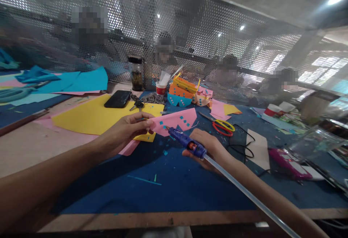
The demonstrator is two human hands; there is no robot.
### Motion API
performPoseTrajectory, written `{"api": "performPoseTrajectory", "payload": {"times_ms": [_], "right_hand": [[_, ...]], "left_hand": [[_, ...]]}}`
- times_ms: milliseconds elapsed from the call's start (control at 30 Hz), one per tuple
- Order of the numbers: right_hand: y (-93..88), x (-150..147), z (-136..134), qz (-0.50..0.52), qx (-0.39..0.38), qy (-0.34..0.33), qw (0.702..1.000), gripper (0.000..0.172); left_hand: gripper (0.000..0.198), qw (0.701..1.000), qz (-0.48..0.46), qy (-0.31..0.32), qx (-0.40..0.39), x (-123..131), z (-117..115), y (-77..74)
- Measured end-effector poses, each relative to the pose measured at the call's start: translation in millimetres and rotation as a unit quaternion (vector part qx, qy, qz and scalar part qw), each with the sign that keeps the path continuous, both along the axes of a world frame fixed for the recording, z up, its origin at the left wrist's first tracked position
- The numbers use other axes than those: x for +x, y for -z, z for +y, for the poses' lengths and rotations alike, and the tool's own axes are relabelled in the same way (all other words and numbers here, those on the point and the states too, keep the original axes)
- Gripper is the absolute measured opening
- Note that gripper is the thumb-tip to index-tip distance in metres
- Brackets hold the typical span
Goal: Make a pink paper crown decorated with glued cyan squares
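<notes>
At a blue work mat (168, 180), just past a yellow sheet (89, 120) and a black phone (117, 99), a person's left hand (126, 131) pinches one end of a pink paper piece (178, 120) dotted with teal squares. A blue glue gun (186, 142), its nozzle at the paper's lower edge, sits gripped in the closed right hand (210, 147). Scissors (221, 126) lie just beyond.
</notes>
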State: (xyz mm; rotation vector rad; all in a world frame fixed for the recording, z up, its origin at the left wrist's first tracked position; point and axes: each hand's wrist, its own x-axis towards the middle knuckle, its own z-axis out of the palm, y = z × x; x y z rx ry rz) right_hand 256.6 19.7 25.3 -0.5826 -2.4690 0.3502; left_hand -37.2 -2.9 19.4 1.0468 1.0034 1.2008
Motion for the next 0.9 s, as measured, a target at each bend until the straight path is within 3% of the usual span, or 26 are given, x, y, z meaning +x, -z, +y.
{"api": "performPoseTrajectory", "payload": {"times_ms": [167,500,900], "right_hand": [[-11.4,-0.2,-6.0,-0.026,-0.019,-0.007,0.999,0.020],[-11.8,0.1,-5.9,-0.030,-0.014,-0.002,0.999,0.022],[-14.8,1.2,-7.6,-0.019,-0.027,-0.002,0.999,0.030]], "left_hand": [[0.022,1.000,0.004,-0.002,0.002,0.4,-0.3,0.1],[0.021,1.000,0.008,0.005,0.006,-0.4,0.0,1.1],[0.023,0.998,-0.029,-0.047,-0.017,-0.4,1.1,-4.8]]}}
